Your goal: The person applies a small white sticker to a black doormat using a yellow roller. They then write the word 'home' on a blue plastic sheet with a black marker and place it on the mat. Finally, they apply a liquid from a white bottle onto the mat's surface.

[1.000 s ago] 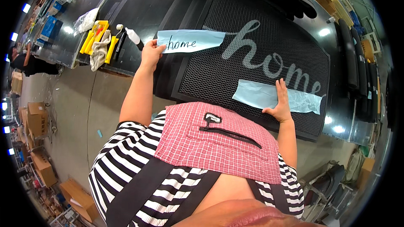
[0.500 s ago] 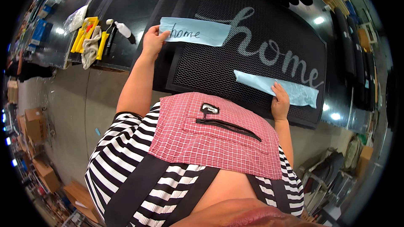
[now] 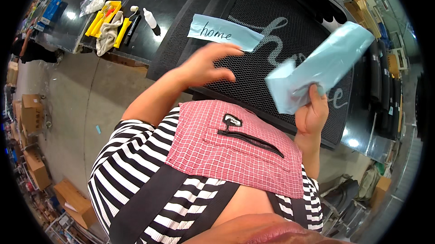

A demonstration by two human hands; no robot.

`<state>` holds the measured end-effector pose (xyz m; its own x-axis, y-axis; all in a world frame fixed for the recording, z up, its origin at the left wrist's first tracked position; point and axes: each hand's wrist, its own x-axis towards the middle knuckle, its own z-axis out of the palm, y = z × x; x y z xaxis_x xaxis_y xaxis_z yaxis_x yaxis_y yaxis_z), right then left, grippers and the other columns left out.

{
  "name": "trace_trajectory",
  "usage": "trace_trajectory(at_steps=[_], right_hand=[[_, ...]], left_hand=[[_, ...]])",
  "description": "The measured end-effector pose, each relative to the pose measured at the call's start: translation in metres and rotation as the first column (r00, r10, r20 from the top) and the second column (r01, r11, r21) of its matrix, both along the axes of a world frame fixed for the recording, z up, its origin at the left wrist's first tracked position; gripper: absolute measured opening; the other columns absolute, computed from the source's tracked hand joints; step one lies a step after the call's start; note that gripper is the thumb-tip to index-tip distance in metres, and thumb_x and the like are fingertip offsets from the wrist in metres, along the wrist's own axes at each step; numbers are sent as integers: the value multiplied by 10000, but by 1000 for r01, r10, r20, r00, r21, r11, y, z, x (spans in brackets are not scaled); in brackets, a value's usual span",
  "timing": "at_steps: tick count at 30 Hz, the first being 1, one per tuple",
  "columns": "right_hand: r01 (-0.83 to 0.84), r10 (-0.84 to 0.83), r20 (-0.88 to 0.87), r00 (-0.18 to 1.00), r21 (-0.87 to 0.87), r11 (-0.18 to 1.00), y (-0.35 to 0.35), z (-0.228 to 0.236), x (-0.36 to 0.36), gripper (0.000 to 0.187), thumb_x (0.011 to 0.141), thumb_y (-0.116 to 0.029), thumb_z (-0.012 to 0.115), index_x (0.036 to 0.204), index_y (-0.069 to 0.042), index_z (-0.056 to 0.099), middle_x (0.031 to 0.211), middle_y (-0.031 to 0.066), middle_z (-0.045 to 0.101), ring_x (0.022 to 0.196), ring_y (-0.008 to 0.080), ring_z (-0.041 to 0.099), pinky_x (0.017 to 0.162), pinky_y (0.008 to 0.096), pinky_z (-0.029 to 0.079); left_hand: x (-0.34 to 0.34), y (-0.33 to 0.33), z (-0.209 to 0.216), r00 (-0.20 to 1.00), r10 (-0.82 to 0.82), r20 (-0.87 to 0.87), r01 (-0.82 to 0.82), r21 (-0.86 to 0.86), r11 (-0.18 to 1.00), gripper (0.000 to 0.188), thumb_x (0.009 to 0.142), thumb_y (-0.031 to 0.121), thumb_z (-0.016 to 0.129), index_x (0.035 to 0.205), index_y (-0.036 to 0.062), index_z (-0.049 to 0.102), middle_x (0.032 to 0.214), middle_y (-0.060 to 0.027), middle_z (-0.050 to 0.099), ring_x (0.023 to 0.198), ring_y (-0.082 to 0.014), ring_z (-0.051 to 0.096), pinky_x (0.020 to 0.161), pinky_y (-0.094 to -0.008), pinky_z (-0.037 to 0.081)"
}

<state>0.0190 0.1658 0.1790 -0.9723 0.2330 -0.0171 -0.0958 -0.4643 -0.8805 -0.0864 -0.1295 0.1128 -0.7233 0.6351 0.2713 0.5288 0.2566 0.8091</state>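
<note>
Right grip [image 3: 312,113] grasping a blue sheet [image 3: 331,57] near its lower end, long axis slanting up-right from there, black mat [image 3: 248,88] beneath, left grip [image 3: 207,65] released, lettered strip [image 3: 225,33] just beyond it, tilting down rightward

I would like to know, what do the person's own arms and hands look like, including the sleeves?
Short black-and-white striped fabric sleeves cover the upper arms: left sleeve, right sleeve. The left forearm and right forearm are bare, without visible watch or bracelet. The left hand, somewhat blurred, and right hand wear no gloves.
</note>
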Motion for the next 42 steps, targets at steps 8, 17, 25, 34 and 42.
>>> trace_trajectory(at_steps=[8,17,25,34,42], right_hand=[[-88,97,66,993,-132,987,-39,24,-65,345,1029,-178,510,1319,8,510,1223,108,629,1120,230,611,987,376,478],[-382,420,229,878,-194,904,-75,-32,-54,393,980,-132,584,1314,56,497,1257,146,612,1162,265,595,1043,415,446],[-436,476,128,870,-251,864,-63,-59,-21,432,965,-99,610,1362,7,476,1302,89,583,1230,245,543,1078,421,403],[-597,606,19,796,-144,789,-91,-54,-30,497,928,-76,657,1377,5,460,1332,85,560,1262,238,506,1098,415,369],[-667,644,-174,745,-153,729,-216,-35,-96,423,884,22,667,1286,-11,542,1245,75,617,1148,207,588,1007,365,451]], left_hand=[[22,44,21,977,-157,146,118,245,962,331,795,108,772,1095,38,653,1050,-100,659,994,-267,620,864,-397,499],[70,-13,15,747,468,-471,-285,409,867,188,645,-90,645,733,76,644,1272,-98,632,1000,-245,584,807,-355,509],[107,-37,2,822,263,-505,-183,203,962,180,733,-101,579,711,41,470,1202,-210,659,984,-325,694,813,-356,580],[123,-71,37,911,75,-405,2,187,982,287,815,68,733,714,48,465,1265,-229,527,1089,-347,608,911,-382,524],[94,-144,29,851,439,-287,-193,606,771,490,854,100,769,641,40,332,1462,-256,430,1187,-289,549,925,-351,488]])
